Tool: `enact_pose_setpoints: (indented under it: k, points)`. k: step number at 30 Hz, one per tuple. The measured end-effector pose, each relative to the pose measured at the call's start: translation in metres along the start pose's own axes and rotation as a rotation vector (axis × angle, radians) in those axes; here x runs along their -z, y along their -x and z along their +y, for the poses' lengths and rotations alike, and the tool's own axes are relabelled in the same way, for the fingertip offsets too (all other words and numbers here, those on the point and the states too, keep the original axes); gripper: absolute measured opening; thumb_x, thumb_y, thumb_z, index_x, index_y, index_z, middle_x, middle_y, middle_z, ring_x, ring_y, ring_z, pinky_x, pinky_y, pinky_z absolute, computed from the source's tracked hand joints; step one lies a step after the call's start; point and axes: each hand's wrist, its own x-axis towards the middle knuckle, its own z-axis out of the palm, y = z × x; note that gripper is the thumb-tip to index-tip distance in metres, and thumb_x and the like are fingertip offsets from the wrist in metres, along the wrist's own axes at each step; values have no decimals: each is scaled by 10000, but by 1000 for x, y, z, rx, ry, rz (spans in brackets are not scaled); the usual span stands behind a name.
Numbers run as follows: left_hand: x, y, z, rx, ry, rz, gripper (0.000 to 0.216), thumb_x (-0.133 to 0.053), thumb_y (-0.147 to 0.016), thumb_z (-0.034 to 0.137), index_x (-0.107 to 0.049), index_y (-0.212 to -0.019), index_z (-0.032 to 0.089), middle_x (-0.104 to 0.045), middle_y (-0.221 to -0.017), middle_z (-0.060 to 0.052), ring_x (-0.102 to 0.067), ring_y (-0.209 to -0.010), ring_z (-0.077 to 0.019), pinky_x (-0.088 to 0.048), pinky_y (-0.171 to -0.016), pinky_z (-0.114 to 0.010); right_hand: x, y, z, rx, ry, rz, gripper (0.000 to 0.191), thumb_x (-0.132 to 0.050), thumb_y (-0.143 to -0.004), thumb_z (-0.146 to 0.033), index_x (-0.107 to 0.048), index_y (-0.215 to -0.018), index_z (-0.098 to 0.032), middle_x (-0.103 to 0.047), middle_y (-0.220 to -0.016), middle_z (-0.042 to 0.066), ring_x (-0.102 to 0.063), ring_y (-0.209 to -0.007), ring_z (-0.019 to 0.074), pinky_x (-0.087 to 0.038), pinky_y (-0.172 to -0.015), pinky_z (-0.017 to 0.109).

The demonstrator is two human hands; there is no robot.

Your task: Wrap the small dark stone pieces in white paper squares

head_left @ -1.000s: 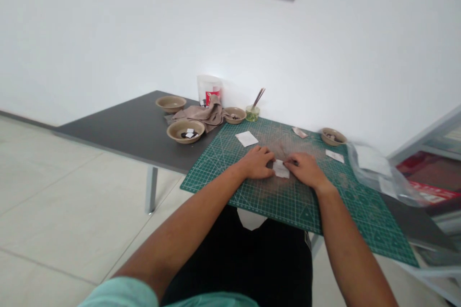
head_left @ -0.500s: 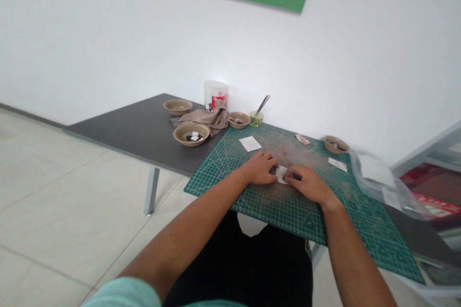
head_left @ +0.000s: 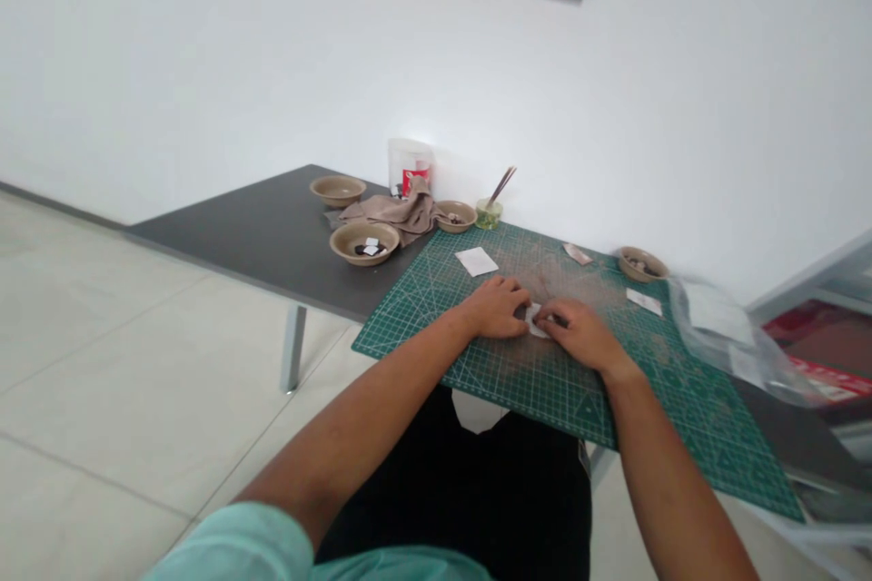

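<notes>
A small white sheet (head_left: 535, 323) lies on the green cutting mat (head_left: 436, 313), partly covered by my hands. My left hand (head_left: 500, 307) holds down its left edge, thumb and fingers bent around that side. Over the sheet's right part, my right hand (head_left: 578, 332) is closed in a pinch, its fingertips against the paper. What those fingertips grip is too small and hidden to make out. Brownish dust is spread on the mat around both hands.
Another white square sheet (head_left: 477, 261) lies behind my left hand. Bowls (head_left: 365, 244), a brown cloth (head_left: 401, 212), a clear tub (head_left: 410, 165) and a small jar with sticks (head_left: 489, 214) stand at the back left. A bowl (head_left: 642, 264) and a plastic bag (head_left: 722, 327) are at the right.
The camera view has shifted slightly, so the table appears a little higher. My right hand has moved slightly over the sheet; my left hand keeps its place at the edge.
</notes>
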Motion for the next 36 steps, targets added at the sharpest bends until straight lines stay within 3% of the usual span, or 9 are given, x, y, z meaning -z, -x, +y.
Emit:
enact_pose_setpoints:
  k: [4,7,10,15,19,22,25,29,36]
  points:
    - [0,0,0,4,1,3,448,-608,-810,485,-609,-1175,226,-553,-1200,-91,-505,-1092,-301,-401,-973,-436,0,-5,7,-84,35,83,206,-552,-915,-339,-708,-920,-205,-722,-968,103,-614,-949,275,-420,-890,433]
    - [1,0,0,0,-3,1,449,-621,-796,502,-617,-1156,233,-561,-1180,-83,-509,-1087,-295,-411,-967,-421,4,0,6,-41,0,19,160,-596,-888,-334,-711,-864,-225,-726,-887,55,-636,-837,227,-460,-810,363]
    - [0,0,0,-2,-4,-1,442,-611,-803,494,-613,-1164,239,-554,-1196,-79,-504,-1099,-292,-406,-981,-418,0,2,2,-1,-32,-18,136,-612,-883,-340,-719,-867,-259,-733,-930,22,-644,-880,206,-458,-842,336]
    - [-1,0,-1,1,7,-10,441,-598,-817,480,-601,-1181,230,-543,-1218,-86,-497,-1104,-298,-398,-987,-432,-1,-4,6,-126,10,116,191,-563,-898,-315,-718,-925,-207,-720,-992,115,-606,-987,294,-403,-900,445]
    - [0,0,-1,-4,24,-7,442,-624,-796,490,-616,-1152,229,-550,-1196,-84,-502,-1095,-297,-410,-973,-421,3,2,3,-79,-53,39,134,-622,-856,-317,-722,-834,-230,-728,-896,58,-629,-871,236,-437,-831,365]
    - [-1,0,-1,-2,43,5,432,-631,-792,462,-621,-1153,224,-553,-1188,-86,-499,-1100,-297,-397,-984,-422,-1,2,-2,-51,-137,19,111,-653,-838,-335,-731,-832,-256,-731,-918,32,-625,-904,221,-423,-855,343]
    - [-2,0,-1,-1,69,15,426,-636,-792,445,-627,-1149,213,-557,-1182,-91,-502,-1093,-298,-385,-990,-428,-5,-3,1,-142,-194,144,106,-653,-823,-309,-726,-823,-232,-719,-929,74,-596,-958,264,-374,-910,403]
    - [-2,0,-2,-5,114,40,417,-676,-764,415,-641,-1127,213,-575,-1149,-90,-515,-1077,-300,-392,-980,-430,0,1,5,-260,-347,322,93,-691,-775,-311,-706,-769,-220,-689,-824,58,-584,-836,247,-388,-853,396]
    - [9,4,9,-54,260,172,336,-625,-859,340,-611,-1158,187,-611,-1134,-94,-531,-1113,-278,-390,-1009,-444,-15,30,-29,-363,-911,617,222,-671,-817,-444,-634,-912,-247,-641,-790,-12,-565,-712,167,-441,-685,309]
